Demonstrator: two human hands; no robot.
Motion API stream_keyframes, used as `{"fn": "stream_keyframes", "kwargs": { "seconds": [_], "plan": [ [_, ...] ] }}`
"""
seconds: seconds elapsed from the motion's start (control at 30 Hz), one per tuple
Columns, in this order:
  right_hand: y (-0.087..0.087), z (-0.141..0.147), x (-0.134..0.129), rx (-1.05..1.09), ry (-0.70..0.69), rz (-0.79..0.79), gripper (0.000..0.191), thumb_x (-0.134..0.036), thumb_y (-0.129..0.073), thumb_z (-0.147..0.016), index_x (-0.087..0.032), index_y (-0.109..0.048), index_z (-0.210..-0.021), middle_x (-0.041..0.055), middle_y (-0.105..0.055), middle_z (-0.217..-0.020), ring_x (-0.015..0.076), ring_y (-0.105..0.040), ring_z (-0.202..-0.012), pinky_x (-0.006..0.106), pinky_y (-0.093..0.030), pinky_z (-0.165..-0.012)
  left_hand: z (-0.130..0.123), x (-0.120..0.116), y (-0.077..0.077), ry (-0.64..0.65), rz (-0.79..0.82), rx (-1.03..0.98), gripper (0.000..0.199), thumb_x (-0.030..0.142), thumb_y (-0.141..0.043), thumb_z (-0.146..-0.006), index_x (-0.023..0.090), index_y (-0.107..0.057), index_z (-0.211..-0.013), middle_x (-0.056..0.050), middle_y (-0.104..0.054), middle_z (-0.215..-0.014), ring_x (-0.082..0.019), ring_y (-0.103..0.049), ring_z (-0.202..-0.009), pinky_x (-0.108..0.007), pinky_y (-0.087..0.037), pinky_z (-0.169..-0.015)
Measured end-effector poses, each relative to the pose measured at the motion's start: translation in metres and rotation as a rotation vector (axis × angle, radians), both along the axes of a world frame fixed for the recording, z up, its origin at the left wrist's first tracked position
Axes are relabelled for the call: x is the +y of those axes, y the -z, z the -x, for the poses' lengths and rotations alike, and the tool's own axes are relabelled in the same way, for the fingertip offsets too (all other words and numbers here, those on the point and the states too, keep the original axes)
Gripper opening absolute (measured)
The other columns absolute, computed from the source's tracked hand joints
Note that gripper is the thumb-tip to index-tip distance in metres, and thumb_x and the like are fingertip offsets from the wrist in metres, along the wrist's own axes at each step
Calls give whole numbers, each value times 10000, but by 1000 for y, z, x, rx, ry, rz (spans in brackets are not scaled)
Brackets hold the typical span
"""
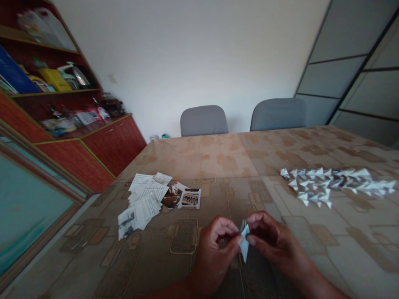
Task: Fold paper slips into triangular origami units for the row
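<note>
Prob. home dining rm w/ table point(205, 162)

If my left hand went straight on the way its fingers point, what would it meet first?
Your left hand would likely meet your right hand first, just past the folded paper both hold; depth is hard to judge here.

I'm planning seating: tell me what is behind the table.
A left chair and a right chair show only their backs, with a white wall beyond. The table covers their seats and legs, and whatever may be on the floor there.
</note>
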State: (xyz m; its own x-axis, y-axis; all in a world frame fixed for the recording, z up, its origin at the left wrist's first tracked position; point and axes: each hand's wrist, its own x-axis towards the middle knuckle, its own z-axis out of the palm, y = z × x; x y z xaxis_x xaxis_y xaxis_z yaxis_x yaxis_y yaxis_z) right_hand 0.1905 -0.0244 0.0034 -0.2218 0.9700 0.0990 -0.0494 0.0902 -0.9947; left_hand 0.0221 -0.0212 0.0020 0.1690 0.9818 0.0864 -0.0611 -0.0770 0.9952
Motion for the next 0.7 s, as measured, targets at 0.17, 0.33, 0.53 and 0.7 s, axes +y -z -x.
{"fn": "stream_keyframes", "kwargs": {
  "seconds": [0.17, 0.33, 0.53, 0.7],
  "plan": [
    [-8, 2, -2, -162, 59, -33, 111, -224, -610, -818, -226, -510, -866, -38, -582, -721, 132, -578, -675, 227, -464, -627, 1, 1, 7, 25, 2, 3, 61, 177, -623, -785, 168, -571, -815, 0, -624, -711, -137, -612, -661, -211, -464, -618],
    [-14, 0, -1, -364, 92, -179, 70, -186, -556, -819, -223, -498, -809, -22, -577, -723, 145, -583, -693, 241, -467, -640, 3, 6, 1, 175, 105, 83, 127, 259, -635, -799, 144, -624, -852, -17, -657, -722, -150, -624, -643, -232, -473, -617],
    [-4, -6, 4, -582, 55, -198, 98, -150, -518, -806, -226, -464, -836, -25, -573, -663, 146, -582, -589, 245, -441, -548, 12, 8, -8, 177, -174, 639, 78, 169, -625, -802, 163, -681, -857, -25, -669, -734, -161, -599, -667, -237, -427, -622],
    [1, -9, 8, -773, 101, -297, 119, -121, -530, -768, -221, -496, -822, 13, -613, -716, 171, -592, -628, 282, -452, -586, 15, 5, -1, 274, -692, 1028, 170, 139, -574, -873, 216, -663, -996, -43, -640, -875, -193, -580, -798, -258, -412, -677]
  ]
}}
